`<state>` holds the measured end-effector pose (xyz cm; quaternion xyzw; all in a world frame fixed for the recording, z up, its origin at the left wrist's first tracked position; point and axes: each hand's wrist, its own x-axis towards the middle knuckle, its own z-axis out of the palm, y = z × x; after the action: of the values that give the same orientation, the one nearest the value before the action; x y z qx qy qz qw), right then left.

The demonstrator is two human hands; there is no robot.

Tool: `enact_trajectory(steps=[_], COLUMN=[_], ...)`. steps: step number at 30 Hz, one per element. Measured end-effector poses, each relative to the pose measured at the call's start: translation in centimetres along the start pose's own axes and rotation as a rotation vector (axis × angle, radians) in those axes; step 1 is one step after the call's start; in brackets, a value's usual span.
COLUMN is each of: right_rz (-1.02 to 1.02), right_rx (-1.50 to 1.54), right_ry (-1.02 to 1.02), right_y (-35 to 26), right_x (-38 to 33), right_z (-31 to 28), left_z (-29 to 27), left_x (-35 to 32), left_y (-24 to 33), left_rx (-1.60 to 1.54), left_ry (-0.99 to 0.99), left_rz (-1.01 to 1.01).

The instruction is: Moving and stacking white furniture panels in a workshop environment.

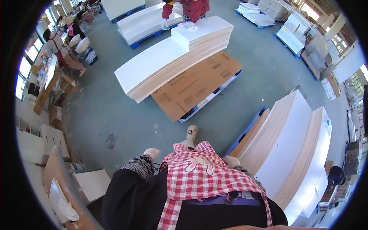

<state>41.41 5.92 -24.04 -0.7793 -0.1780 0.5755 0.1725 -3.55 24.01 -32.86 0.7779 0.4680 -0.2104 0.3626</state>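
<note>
standing beside a stack of white boards point(285, 153) on the right.

left hand point(152, 153) hanging free, grip released; right hand point(232, 161) nearing the stack's near edge, grip unclear. boards looking stiff, heavy, smooth; best gripped along a long edge.

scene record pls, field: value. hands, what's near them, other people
left hand: gloved, down at the person's side, holds nothing visible
right hand: gloved, beside the right board stack, touching or not unclear
apron: red and white check, on the person
shoe: one foot forward on the green floor
middle stack: white boards on a pallet, cardboard sheet beside them
co-worker: far side of the middle stack, gloved hands on the top boards
seated person: at a bench on the left
</note>
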Motion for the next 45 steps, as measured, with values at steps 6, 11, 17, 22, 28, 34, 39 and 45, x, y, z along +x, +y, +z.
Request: enact_trajectory(steps=[6,11,17,22,28,34,39,45], right_rz=[0.014,0.095,0.153,0.188,0.228,0.065,0.196,0.045], right_rx=[-0.947,-0.949,-0.157,-0.362,-0.348,-0.357,-0.219,-0.544], right_ry=[0.082,0.116,0.251,0.259,0.266,0.013,0.022,-0.266], right_y=[5.9,3.8,-2.6,-4.1,-8.5,-7.3,-10.0,-13.5], right_x=[1.0,1.1,1.7,4.4,6.6,10.3,13.1,10.7], right_z=[-4.5,-7.5,-8.5,-10.1,-12.6,-16.8,-17.8,-16.0], left_z=[-2.1,-8.3,-14.6,-12.6,-5.3,4.8,-3.0,-2.3], left_x=[6.0,11.8,12.2,13.4,13.9,15.2,15.5,14.7], left_y=[3.9,7.8,12.9,11.8,4.5,5.0,11.1,13.2], left_rx=[0.288,0.063,-0.379,-0.008,0.236,-0.352,0.107,0.01], left_ry=[-0.127,0.11,0.047,0.129,0.084,-0.128,-0.053,-0.029], left_rz=[0.286,0.313,-0.051,0.113,0.112,-0.147,0.212,0.193])
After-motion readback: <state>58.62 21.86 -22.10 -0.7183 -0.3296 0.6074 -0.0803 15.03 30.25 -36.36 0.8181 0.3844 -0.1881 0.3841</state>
